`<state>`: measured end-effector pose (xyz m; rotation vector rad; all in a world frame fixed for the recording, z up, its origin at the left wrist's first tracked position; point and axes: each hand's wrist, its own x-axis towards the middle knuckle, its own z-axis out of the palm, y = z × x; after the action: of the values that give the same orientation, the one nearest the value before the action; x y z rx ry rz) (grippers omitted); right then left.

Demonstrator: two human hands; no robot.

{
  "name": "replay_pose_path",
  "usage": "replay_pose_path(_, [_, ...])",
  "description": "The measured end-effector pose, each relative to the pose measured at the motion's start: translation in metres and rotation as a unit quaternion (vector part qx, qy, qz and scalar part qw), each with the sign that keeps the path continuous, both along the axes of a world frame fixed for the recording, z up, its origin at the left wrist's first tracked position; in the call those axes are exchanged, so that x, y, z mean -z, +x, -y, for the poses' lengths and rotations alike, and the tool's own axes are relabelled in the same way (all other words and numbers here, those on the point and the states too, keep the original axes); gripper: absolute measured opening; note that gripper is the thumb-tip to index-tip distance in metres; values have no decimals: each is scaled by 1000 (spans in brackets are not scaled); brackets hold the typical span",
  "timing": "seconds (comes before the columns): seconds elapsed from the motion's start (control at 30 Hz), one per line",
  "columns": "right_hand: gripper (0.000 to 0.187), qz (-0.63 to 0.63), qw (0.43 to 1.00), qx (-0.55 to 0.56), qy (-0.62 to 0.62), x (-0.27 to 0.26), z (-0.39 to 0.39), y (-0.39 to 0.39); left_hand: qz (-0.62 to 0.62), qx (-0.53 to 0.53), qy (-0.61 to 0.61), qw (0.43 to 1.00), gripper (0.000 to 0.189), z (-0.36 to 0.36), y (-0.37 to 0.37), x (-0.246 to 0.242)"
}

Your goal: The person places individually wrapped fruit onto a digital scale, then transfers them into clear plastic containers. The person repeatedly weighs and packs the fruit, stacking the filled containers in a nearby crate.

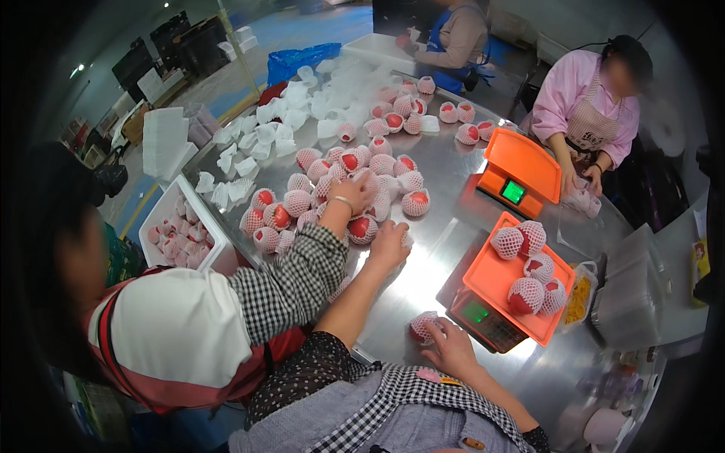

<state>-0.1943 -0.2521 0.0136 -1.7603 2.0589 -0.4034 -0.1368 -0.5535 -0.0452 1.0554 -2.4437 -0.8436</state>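
Observation:
My left hand [391, 244] is at the near right edge of a heap of red fruits in white foam nets [340, 187]. Its fingers curl over a netted fruit [406, 239], mostly hidden beneath them. Close to the table's front edge, my right hand [455, 350] has its fingers spread, and the fingertips touch the right side of a single netted fruit [422, 328]. Right of that, an orange-topped digital scale [481, 274] carries several netted fruits [527, 294] on its tray. A co-worker's hand [355, 195] reaches into the heap from the left.
Metal table [385, 323] underneath. A second orange scale [521, 170] stands beyond, near a co-worker in pink [583, 107]. Loose foam nets [294, 107] lie at the back. A white foam box [218, 257] of netted fruits is left; clear plastic containers [628, 289] are stacked right.

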Motion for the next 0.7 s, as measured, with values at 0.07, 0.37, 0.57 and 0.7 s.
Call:
replay_pose_path(0.07, [70, 10, 998, 19, -51, -9, -1, -5, -101, -17, 39, 994, 52, -3, 2, -4])
replay_pose_path(0.37, [72, 536, 798, 260, -89, -31, 25, -24, -220, 242, 162, 931, 61, -106, 25, -54])
replay_pose_path(0.57, [65, 645, 700, 305, -35, -17, 14, -19, -214, 267, 244, 907, 65, -125, 47, -68])
replay_pose_path(0.7, [64, 649, 695, 309, -18, -13, -3, -19, -232, 80, 262, 933, 53, -81, 78, -64])
